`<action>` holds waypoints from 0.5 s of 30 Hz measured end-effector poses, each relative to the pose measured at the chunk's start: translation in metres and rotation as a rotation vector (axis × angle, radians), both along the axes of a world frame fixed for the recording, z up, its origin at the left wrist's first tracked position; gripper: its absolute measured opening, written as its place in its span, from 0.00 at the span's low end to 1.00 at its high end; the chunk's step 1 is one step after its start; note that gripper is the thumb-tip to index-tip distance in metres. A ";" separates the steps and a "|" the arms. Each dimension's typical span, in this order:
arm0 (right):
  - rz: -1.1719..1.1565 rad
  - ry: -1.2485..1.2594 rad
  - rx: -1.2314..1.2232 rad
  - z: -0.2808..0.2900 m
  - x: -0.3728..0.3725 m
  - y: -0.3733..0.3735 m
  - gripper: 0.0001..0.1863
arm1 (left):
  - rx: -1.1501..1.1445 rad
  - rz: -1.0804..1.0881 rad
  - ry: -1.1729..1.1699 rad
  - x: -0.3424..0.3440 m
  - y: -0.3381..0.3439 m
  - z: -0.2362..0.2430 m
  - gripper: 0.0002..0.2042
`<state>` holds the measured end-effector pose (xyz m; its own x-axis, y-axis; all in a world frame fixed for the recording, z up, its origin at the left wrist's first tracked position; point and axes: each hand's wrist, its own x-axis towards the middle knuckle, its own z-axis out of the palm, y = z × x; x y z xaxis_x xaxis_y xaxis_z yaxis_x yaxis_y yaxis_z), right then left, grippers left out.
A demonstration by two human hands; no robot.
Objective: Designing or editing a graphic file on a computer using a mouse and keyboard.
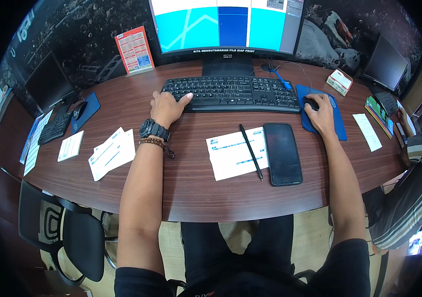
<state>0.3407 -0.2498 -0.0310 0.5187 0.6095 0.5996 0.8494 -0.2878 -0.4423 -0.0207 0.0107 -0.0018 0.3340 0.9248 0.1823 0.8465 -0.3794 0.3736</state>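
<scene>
My left hand (168,105) rests on the left end of a black keyboard (228,90), thumb and fingers apart, with a watch and beaded bracelets at the wrist. My right hand (320,111) is over a black mouse (310,103), fingers curved around it, on a blue mousepad (338,127). Between my forearms, a black pen (251,151) lies across white papers (225,161) beside a dark phone (281,154). A large monitor (227,27) stands behind the keyboard.
A second monitor (44,81) and loose papers (107,158) are at left, above a black chair (80,237). At right are a small card holder (339,82), colored booklets (376,111), another monitor (385,64) and a co-worker (401,198). A red calendar (134,51) stands behind.
</scene>
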 end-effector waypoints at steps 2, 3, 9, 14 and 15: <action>-0.008 -0.001 -0.003 0.000 0.000 0.000 0.19 | -0.003 0.003 0.009 0.000 0.001 0.000 0.40; 0.000 -0.002 -0.003 0.000 0.001 0.000 0.19 | -0.003 0.003 0.008 0.000 0.001 0.000 0.40; 0.005 -0.001 -0.008 0.000 0.002 0.000 0.19 | 0.010 -0.002 0.009 0.001 -0.001 0.000 0.40; 0.002 -0.001 -0.006 -0.001 0.003 0.000 0.19 | 0.014 -0.012 -0.012 0.000 0.000 -0.001 0.40; 0.002 -0.005 -0.003 -0.001 0.003 0.001 0.19 | 0.015 -0.012 -0.012 0.000 0.001 -0.001 0.40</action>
<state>0.3437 -0.2492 -0.0325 0.5142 0.6124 0.6005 0.8524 -0.2874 -0.4368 -0.0209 0.0112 -0.0029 0.3427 0.9180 0.1996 0.8375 -0.3948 0.3779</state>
